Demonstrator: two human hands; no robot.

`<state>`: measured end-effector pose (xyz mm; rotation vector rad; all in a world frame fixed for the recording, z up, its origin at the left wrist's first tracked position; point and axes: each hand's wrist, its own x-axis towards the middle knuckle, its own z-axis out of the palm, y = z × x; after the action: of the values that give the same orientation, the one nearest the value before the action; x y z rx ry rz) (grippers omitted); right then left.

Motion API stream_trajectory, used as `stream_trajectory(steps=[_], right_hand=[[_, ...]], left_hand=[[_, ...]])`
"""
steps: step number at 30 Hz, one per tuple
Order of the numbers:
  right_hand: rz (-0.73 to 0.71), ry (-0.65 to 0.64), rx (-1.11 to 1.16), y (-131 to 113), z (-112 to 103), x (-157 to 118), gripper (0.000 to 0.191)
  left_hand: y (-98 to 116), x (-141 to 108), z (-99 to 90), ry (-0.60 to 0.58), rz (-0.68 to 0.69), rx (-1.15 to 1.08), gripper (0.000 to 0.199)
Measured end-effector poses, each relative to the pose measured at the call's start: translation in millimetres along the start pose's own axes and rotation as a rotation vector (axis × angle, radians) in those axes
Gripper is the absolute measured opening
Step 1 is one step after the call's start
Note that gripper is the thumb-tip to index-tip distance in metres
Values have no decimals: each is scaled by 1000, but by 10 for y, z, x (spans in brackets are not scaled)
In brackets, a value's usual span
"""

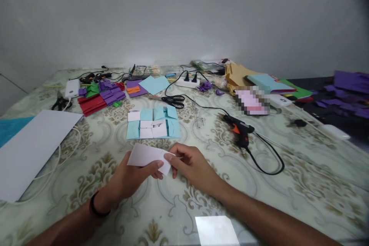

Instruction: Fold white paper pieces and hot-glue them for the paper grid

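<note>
The left hand [137,177] holds a piece of white paper [147,157], its thumb pressed flat on top and its fingers tucked beneath, while the right hand [193,165] pinches the same paper at its right end between thumb and fingers. Both grips are narrow, and the paper sits between the two hands, lifted above the patterned surface [138,207]. The step in hand looks like folding or creasing that right end, though the fingers hide part of the edge. The next move seems to call for a steady left thumb, edges kept lined up, and firm pressure from the right hand along the crease. A black wristband [96,204] circles the left wrist. Just beyond the hands lies a block of blue and white folded pieces [173,132], apart from the held paper; a white slip [217,230] rests nearer the person, beside the right forearm. Right of the right hand lies a glue gun [240,128] with its cord looping toward the person. To the left of the left hand is a large white sheet [40,150], and farther ahead lie black-handled scissors [174,102] and a power strip [187,82].
</note>
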<state>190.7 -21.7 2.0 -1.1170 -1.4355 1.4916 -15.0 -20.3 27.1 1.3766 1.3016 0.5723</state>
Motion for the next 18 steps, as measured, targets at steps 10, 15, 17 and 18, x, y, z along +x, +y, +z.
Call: stream_trajectory(steps=[10,15,17,18], right_hand=[[-22,17,77,35,-26,29,33],[-14,30,20,6,-20,12,33],[-7,26,26,-12,-15,9,35],[-2,24,39,-18,-13,8,35]], left_hand=[[-66,-12,28,-40,-17,-24,25],[-72,-12,68,-72,-44,-28,26],[-53,-22,74,-84,-49,-22,29],[-41,-28,72,-80,-43,-22,31]])
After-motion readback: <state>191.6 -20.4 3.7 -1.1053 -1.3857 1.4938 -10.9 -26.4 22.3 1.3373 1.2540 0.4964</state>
